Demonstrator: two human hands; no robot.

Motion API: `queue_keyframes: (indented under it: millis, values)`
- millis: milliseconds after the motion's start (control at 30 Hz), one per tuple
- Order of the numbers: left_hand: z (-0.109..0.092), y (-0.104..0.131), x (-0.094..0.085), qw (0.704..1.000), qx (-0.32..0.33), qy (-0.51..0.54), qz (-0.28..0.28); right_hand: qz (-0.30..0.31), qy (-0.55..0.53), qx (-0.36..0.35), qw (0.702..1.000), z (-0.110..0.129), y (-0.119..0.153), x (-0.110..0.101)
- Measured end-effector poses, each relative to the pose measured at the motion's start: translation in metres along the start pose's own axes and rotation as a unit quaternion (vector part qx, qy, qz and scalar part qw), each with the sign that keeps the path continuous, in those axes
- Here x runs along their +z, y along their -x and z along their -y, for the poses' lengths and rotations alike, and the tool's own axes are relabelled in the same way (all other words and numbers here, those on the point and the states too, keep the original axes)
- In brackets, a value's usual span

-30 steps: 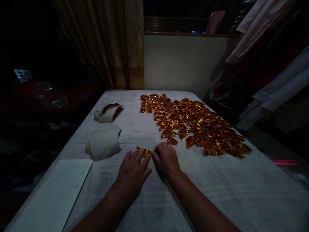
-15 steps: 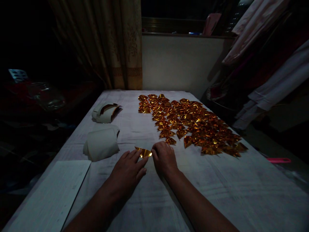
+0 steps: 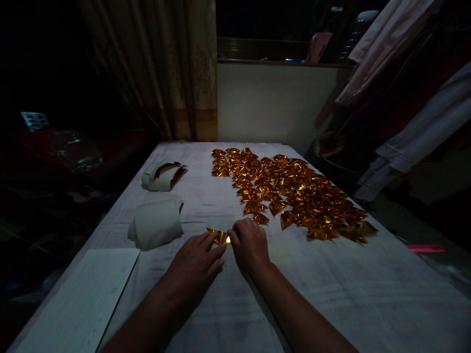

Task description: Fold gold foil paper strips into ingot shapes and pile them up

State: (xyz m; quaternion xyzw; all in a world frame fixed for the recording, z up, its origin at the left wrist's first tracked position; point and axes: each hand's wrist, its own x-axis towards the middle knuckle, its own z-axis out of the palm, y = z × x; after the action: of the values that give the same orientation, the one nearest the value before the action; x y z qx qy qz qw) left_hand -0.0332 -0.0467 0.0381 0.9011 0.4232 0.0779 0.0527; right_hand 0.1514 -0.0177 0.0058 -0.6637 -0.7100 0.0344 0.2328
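A small piece of gold foil paper (image 3: 220,237) lies on the cloth-covered table between my two hands. My left hand (image 3: 198,255) rests palm down at its left end, fingers spread and fingertips on the foil. With fingers curled, my right hand (image 3: 249,243) pinches the foil's right end. Beyond my right hand, several rows of folded gold foil pieces (image 3: 301,189) spread over the right side of the table. Two curled stacks of pale paper, a nearer one (image 3: 157,223) and a farther one (image 3: 162,176), lie to the left of my hands.
A flat pale board (image 3: 86,289) lies at the table's near left. Clothes (image 3: 423,122) hang beyond the right edge, above a pink handle (image 3: 426,248). A curtain (image 3: 191,73) and a wall (image 3: 268,98) stand behind the table.
The view has tilted slightly up, so things appear lower. My right hand has shifted a little left over the foil's end, and the foil between my hands looks slightly more bent.
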Motion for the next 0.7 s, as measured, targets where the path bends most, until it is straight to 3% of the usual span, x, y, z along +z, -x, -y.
queue_keyframes:
  millis: [233, 500, 700]
  values:
    - [-0.001, 0.0, 0.001, 1.0, 0.0, 0.0, -0.027, -0.018, 0.009, -0.02, 1.0, 0.0, 0.001, 0.001]
    - [0.001, 0.0, 0.006, 0.999, 0.002, -0.011, -0.041, -0.004, 0.018, 0.021, 1.0, 0.008, -0.005, -0.001]
    - [0.002, 0.001, 0.009, 0.999, -0.006, -0.008, -0.041, -0.037, -0.029, -0.037, 0.998, 0.005, 0.005, -0.002]
